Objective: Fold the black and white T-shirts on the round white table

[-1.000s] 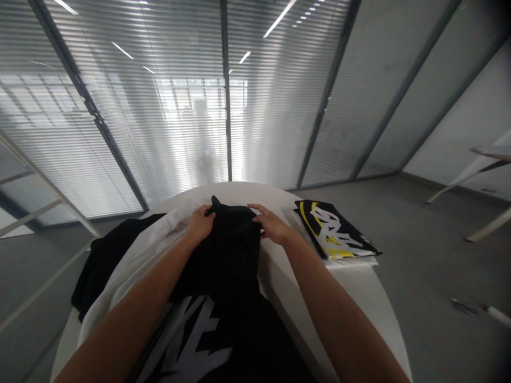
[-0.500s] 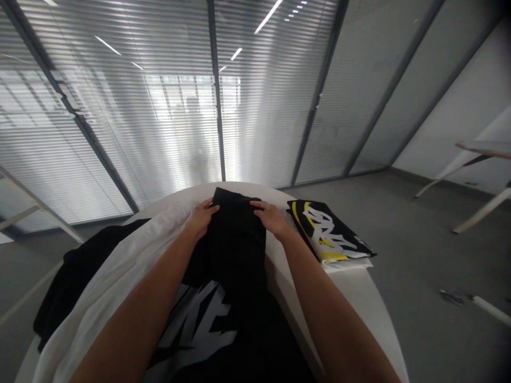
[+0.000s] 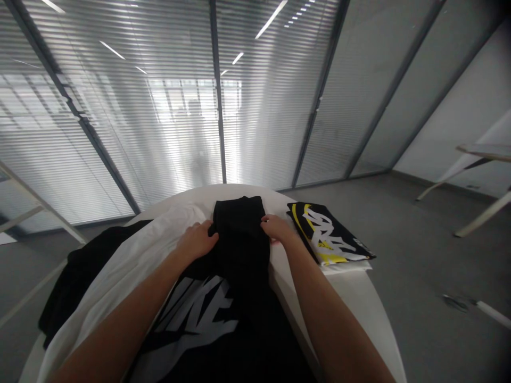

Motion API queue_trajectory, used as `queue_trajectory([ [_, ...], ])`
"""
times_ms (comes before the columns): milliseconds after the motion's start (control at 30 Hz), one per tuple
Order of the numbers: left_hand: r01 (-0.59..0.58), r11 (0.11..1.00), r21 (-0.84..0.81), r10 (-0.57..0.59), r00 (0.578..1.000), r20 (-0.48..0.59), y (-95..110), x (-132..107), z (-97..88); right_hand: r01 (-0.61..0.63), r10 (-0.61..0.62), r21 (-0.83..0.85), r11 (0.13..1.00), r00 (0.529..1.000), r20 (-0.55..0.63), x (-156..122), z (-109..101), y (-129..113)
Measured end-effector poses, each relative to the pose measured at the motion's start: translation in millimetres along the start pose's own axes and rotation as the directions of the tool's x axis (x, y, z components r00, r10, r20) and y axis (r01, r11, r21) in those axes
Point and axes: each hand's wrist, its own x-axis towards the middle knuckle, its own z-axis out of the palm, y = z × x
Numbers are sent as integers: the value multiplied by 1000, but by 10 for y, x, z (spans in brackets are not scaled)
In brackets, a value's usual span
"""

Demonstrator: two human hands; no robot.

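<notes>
A black T-shirt (image 3: 243,260) with large grey-white lettering lies lengthwise on the table, its far part narrowed into a folded strip. My left hand (image 3: 197,240) is closed on the strip's left edge, with thumb and fingers pinching the cloth. On the opposite edge, my right hand (image 3: 276,227) pinches the fabric between thumb and fingers. Beside my left forearm a white garment (image 3: 115,282) is spread out loosely. To the right of my right hand lies a folded black shirt (image 3: 333,234) with a yellow and white print.
Everything rests on a round white table (image 3: 377,314). Another black garment (image 3: 91,255) hangs at its left edge. White cloth (image 3: 347,267) shows beneath the folded shirt. A glass wall with blinds (image 3: 171,133) stands behind. White furniture legs (image 3: 483,215) are at the right.
Both hands have drawn back from the strip's far end toward me and now grip its side edges. The far end of the black T-shirt looks squarer and lies slightly nearer.
</notes>
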Motion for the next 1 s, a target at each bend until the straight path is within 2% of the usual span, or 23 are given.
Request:
queue_trajectory([
  [133, -40, 998, 39, 37, 997, 68, 14, -281, 11, -82, 64, 73, 994, 973, 220, -130, -1, -23],
  [200, -60, 998, 15, 59, 995, 83, 19, -363, -6, -9, -13, 81, 997, 966, 259, -168, 20, -23],
  [333, -68, 998, 4, 67, 992, 104, 57, -505, -45, 284, -274, -16, 959, 938, 211, -169, 54, 1],
  [400, -100, 995, 5, 99, 990, 98, 62, -563, -36, 347, -332, -47, 937, 923, 193, -146, 73, 20],
  [533, -169, 983, -66, 174, 981, 81, -20, -579, 14, 357, -343, -86, 930, 928, 145, -86, 146, 65],
  [700, -278, 942, -186, 290, 956, 42, -176, -495, 40, 316, -315, -112, 942, 949, 27, -15, 246, 98],
  [867, -323, 940, -113, 328, 944, 27, -226, -504, 70, 287, -289, -56, 956, 956, -41, 6, 229, 98],
  [933, -316, 946, -69, 318, 948, 28, -213, -522, 79, 281, -281, -2, 960, 959, -38, -8, 190, 106],
  [1000, -313, 949, -20, 314, 949, 16, -184, -542, 82, 202, -202, 49, 978, 979, -1, -37, 147, 115],
])
